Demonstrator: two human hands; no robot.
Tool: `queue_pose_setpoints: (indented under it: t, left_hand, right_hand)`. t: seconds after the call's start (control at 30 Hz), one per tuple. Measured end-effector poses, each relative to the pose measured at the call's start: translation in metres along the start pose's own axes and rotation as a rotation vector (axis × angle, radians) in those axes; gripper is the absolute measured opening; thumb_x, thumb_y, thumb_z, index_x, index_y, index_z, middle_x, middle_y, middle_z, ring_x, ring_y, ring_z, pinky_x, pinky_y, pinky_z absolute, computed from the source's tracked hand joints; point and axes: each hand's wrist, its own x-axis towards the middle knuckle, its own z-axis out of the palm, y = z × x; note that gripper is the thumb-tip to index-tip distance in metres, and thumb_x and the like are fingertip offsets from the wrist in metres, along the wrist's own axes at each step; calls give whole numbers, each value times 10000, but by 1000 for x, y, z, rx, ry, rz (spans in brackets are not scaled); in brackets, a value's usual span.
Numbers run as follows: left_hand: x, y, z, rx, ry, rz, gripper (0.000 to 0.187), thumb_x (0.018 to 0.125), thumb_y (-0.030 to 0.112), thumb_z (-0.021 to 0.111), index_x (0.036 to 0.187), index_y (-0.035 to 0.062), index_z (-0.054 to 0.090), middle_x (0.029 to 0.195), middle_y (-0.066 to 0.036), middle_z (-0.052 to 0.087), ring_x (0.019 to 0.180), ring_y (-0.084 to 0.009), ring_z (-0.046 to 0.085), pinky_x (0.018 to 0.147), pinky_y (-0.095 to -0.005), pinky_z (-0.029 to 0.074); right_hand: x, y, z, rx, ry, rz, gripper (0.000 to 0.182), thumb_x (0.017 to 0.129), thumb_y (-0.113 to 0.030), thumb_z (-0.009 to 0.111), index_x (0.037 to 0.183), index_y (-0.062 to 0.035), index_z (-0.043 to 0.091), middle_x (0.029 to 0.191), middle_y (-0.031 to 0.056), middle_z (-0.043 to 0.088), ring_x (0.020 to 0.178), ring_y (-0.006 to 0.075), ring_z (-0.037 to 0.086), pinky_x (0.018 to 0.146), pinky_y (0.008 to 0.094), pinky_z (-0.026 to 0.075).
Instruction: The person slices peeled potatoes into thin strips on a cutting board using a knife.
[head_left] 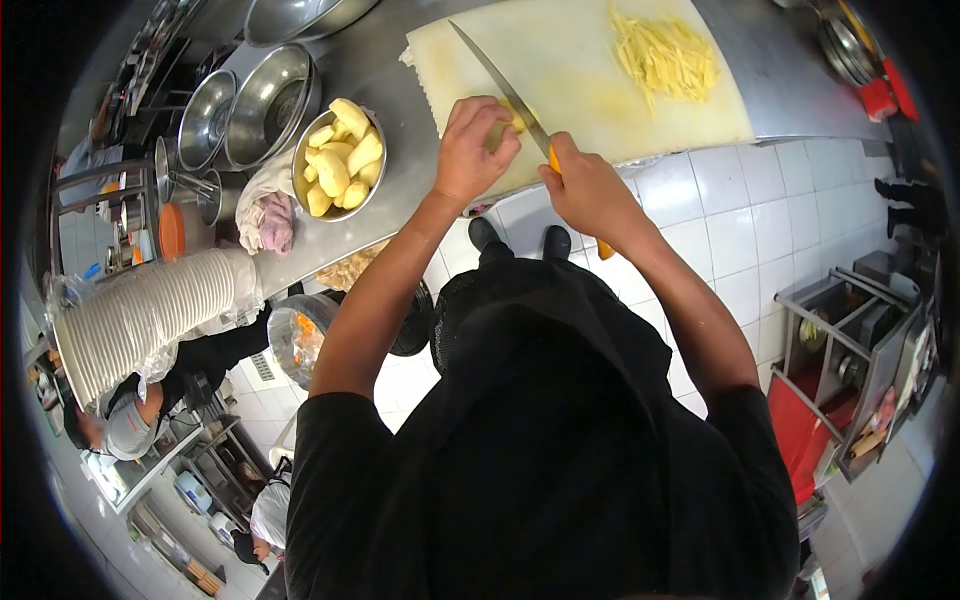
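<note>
On the white cutting board (pixel 570 60), my right hand (pixel 588 192) is closed round the orange handle of a long knife (pixel 497 75). The blade points up and to the left, over a small yellow piece (pixel 518 114). Beside the blade, my left hand (pixel 476 145) has its fingers curled at that piece, and part of it is hidden by the blade and fingers. A pile of thin yellow strips (pixel 668 58) lies at the board's right. Left of my hands, a steel bowl (pixel 383 170) holds several peeled yellow pieces (pixel 335 170).
Steel bowls (pixel 268 105) and a crumpled cloth (pixel 268 205) are at the left. A wrapped stack of white plates or lids (pixel 150 315) stands lower left. A bin (pixel 295 340) is below the counter. Two people (pixel 125 420) are at the lower left. A metal rack (pixel 850 350) stands right.
</note>
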Motion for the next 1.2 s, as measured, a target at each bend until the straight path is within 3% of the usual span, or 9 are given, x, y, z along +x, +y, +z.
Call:
queue_pose_setpoints:
  t: [0.23,0.53,0.73,0.83,1.2]
  left_hand:
    - [1,-3,2,20,27,53,190,729,21,698,912,47,653,1010,-114,639,949,-322,601,833,-400,514]
    - [1,1,0,5,23,47,175,727,16,697,893,38,645,987,-115,637,927,-319,597,821,-398,510]
    - [2,0,1,24,29,69,180,724,12,695,894,37,643,972,-107,634,901,-313,594,811,-397,509]
    - [2,0,1,30,31,66,177,723,13,695,892,39,645,973,-107,634,902,-313,595,811,-398,510]
    - [0,-2,2,7,20,23,179,750,37,708,923,41,662,1012,-107,647,956,-312,614,836,-398,516]
  right_hand:
    - [33,7,12,-13,-15,32,247,962,-168,551,1039,32,430,820,326,632,848,519,617,760,576,459]
    - [8,2,-1,69,24,50,287,973,-199,571,1116,8,432,818,325,635,839,524,614,741,566,453]
    - [-12,-6,-12,50,-4,84,267,974,-178,576,1107,1,431,782,313,633,794,529,612,690,564,450]
    - [-13,-6,-11,58,16,40,236,957,-157,568,1046,15,434,747,319,622,790,534,607,726,614,439]
    - [4,-4,-4,0,-4,19,248,964,-159,567,1048,23,423,793,319,634,837,526,617,747,579,453]
